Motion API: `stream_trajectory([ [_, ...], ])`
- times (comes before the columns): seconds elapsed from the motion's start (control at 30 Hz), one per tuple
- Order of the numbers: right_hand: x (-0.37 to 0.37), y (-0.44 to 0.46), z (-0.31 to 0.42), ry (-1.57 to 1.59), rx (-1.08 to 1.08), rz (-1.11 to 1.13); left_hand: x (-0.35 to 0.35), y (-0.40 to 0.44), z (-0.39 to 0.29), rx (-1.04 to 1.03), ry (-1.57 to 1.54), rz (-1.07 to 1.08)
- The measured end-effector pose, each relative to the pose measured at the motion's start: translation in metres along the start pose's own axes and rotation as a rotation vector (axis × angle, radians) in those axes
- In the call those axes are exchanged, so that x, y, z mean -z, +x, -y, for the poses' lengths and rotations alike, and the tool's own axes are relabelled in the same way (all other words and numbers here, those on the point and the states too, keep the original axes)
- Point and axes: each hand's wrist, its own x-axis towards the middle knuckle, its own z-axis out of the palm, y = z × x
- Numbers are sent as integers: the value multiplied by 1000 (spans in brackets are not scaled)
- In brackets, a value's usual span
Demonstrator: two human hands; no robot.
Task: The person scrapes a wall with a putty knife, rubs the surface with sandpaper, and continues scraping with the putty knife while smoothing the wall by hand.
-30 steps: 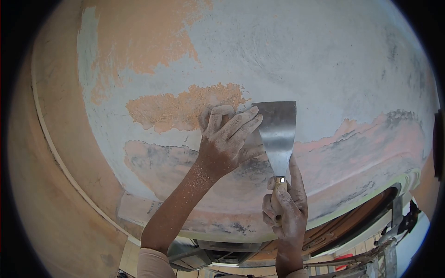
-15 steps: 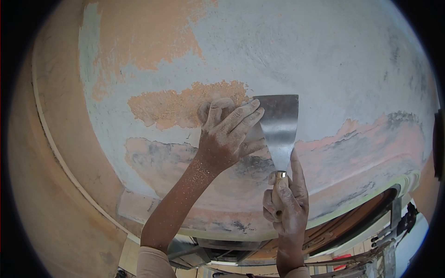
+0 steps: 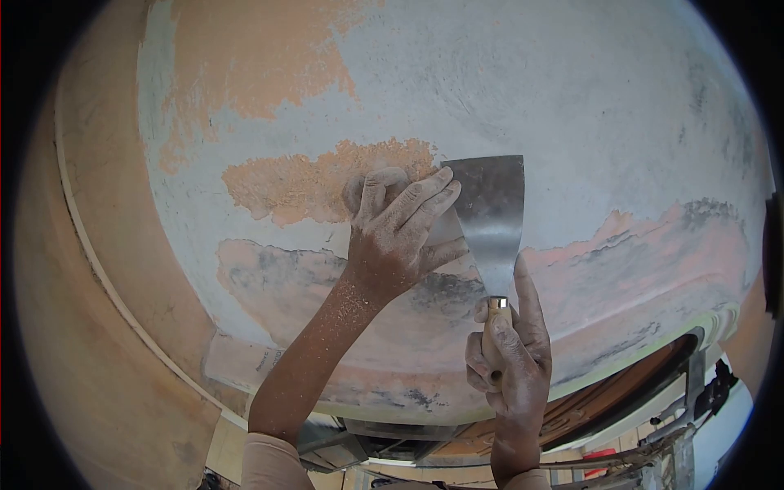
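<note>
My right hand (image 3: 514, 359) grips the wooden handle of a putty knife (image 3: 492, 204), its wide metal blade pointing up against the wall, one finger stretched along the blade's right side. My left hand (image 3: 396, 220), coated in pale dust, is at the blade's left edge. Two of its fingers reach toward the blade's upper left corner, the thumb extends toward the lower blade, and the other fingers are curled. Whether the fingertips press on the metal or the wall I cannot tell. Behind that hand lies a rough orange bare patch (image 3: 286, 184) in the pale paint.
The pale painted wall (image 3: 572, 106) curves around through the lens. A stained pink-grey band (image 3: 612, 253) runs below, above a moulded arch edge (image 3: 604, 366) and a brown wooden panel (image 3: 604, 400). Metal framework (image 3: 665, 457) stands at the lower right.
The putty knife and my right hand have shifted slightly up, the handle also a little right. My left hand has moved slightly up and left and keeps the same pose.
</note>
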Motion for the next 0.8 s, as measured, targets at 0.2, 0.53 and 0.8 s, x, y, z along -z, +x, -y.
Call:
stream_trajectory([
  [0.2, -2, 1, 2, -40, -3, -4, -2, -1, 1, 2, -16, -11],
  [0.53, 3, -2, 2, -9, 18, -12, -4, -1, -3, 1, -19, -11],
  [0.8, 7, -1, 0, -26, 31, -41, -4, -1, -5, -16, 12, 9],
])
